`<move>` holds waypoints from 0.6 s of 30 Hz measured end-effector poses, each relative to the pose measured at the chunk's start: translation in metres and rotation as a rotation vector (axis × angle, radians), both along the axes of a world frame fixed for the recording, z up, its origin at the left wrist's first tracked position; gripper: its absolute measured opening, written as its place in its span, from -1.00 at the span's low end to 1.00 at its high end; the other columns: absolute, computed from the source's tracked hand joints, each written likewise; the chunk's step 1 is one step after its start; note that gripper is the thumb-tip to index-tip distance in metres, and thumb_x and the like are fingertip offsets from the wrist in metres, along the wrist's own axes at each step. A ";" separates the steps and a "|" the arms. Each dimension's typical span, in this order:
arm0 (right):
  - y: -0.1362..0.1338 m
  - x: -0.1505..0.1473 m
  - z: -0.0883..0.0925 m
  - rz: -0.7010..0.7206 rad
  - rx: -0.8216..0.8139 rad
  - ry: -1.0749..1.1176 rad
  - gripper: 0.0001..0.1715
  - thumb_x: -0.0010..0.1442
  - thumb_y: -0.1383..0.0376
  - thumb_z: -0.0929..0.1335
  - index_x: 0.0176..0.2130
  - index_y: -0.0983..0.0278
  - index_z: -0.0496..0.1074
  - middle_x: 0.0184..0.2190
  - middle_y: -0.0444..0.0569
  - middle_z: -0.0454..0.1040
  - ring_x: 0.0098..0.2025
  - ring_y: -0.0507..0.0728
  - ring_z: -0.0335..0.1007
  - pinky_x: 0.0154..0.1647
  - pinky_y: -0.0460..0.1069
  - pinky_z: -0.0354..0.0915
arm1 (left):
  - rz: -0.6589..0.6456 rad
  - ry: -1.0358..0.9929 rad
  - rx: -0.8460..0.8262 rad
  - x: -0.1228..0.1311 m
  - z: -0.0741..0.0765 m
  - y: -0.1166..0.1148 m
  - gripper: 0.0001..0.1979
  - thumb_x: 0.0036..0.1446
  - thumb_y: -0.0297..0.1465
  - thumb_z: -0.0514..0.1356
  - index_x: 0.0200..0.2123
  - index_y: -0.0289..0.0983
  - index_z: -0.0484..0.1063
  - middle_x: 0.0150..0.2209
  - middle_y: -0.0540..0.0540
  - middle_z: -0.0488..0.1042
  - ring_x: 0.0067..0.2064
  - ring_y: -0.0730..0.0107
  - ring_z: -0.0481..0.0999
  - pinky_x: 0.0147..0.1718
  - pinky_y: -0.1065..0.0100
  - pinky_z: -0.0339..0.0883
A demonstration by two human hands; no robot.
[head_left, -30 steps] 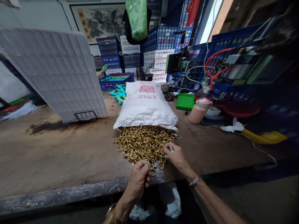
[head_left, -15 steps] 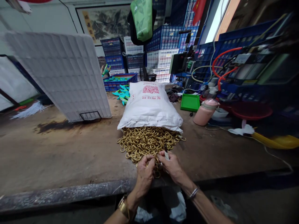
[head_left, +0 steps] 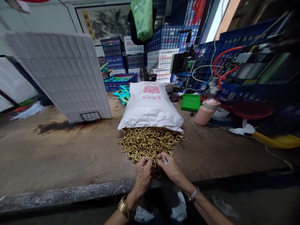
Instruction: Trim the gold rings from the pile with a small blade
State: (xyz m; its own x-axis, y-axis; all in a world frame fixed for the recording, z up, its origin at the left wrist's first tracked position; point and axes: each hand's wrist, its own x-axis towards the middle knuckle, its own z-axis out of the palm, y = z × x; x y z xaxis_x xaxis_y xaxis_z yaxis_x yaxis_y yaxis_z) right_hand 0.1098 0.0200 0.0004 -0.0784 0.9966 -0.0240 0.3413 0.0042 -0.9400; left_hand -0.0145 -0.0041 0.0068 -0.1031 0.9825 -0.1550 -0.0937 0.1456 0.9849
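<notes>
A heap of brass-coloured rings (head_left: 142, 142) spills from the open mouth of a white woven sack (head_left: 151, 107) with red print. At the near edge of the heap, my left hand (head_left: 142, 172) is closed in a pinch, with a bit of ring showing at its fingers. Close beside it on the right, my right hand (head_left: 172, 168) grips a slim blade-like tool (head_left: 164, 158), silvery and mostly covered by the fingers. Its thumb and fingertip meet near the left fingertips. A few loose rings (head_left: 156, 173) lie just below and between both hands, near the table edge.
A white ribbed panel (head_left: 63, 75) stands in a wire holder on the left of the wooden table (head_left: 77, 156). Turquoise pieces (head_left: 122, 93) lie behind the sack. To the right are a green tray (head_left: 190, 102), a pink bottle (head_left: 205, 112) and a machine with red hoses (head_left: 217, 65).
My hands have drawn slightly apart, the left moving a little leftward. The tool in my right hand has turned, and its dark upper end no longer stands up clearly.
</notes>
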 end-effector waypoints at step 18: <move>0.003 0.003 -0.013 0.223 0.049 -0.213 -0.69 0.10 0.18 0.17 -0.59 0.27 0.20 -0.67 -0.24 0.09 -0.59 -0.05 -0.04 -0.59 -0.14 -0.03 | -0.041 0.077 0.068 -0.003 -0.017 0.000 -0.84 -0.04 -0.34 0.06 -0.57 -0.29 0.28 -0.63 0.08 0.20 -0.58 0.53 0.16 -0.57 0.48 0.07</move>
State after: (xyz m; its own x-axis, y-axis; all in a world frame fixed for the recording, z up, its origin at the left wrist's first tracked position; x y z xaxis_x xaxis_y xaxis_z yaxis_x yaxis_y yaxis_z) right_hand 0.1130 0.0235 -0.0128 -0.2936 0.9558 -0.0154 0.5158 0.1449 -0.8444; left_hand -0.0176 -0.0041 -0.0102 -0.0716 0.9941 -0.0810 -0.0124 0.0803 0.9967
